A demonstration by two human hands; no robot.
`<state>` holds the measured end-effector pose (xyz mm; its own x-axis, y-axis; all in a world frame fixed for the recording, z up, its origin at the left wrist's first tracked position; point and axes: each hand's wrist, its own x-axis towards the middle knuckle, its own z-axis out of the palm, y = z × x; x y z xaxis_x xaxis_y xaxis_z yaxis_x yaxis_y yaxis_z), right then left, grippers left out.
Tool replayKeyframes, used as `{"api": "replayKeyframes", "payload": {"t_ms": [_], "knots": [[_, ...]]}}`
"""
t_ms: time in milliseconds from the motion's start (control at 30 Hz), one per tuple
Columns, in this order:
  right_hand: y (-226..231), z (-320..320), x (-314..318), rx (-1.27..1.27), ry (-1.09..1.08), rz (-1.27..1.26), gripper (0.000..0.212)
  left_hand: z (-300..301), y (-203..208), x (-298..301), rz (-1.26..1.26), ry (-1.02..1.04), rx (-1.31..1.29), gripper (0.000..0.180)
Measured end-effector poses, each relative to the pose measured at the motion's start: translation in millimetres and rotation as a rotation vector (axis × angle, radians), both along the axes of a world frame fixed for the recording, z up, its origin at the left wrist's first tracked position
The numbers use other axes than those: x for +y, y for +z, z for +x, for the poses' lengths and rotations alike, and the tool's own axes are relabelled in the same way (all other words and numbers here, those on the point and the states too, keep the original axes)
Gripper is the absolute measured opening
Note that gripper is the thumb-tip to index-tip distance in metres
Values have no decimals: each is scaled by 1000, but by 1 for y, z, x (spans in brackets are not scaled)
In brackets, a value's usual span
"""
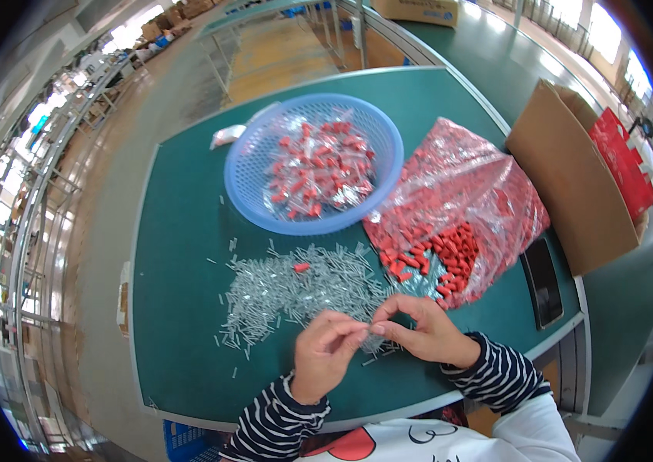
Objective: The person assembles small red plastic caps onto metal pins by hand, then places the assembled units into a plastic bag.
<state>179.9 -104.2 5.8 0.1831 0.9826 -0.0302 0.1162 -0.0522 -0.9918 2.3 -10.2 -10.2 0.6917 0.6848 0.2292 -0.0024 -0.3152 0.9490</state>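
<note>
My left hand (328,350) and my right hand (423,331) meet just above the near edge of a pile of short clear tubes (296,289). Thumb and forefinger are pinched together on each hand, fingertips almost touching. Whatever lies between them is too small to make out. One red cap-like piece (301,268) rests on top of the pile. To the right, an open clear plastic bag (473,192) spills many small red pieces (453,262) from its mouth. Behind the pile stands a blue mesh basket (238,185) holding clear packets of red pieces (323,165).
A dark phone (544,285) lies at the right edge of the green table (180,231). Beside it stands an open cardboard box (573,181) with a red sheet-like thing (625,165). A blue crate (188,440) sits below the front edge. A conveyor-like green surface (480,58) runs behind.
</note>
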Motion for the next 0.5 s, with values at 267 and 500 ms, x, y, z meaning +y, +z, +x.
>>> {"api": "replayKeyframes", "payload": {"t_ms": [267, 500], "knots": [[-5, -5, 5, 6, -55, 216, 23, 0, -3, -1, 9, 105, -120, 10], [-2, -3, 2, -185, -38, 233, 10, -2, -6, -1, 257, 136, -29, 19]]}}
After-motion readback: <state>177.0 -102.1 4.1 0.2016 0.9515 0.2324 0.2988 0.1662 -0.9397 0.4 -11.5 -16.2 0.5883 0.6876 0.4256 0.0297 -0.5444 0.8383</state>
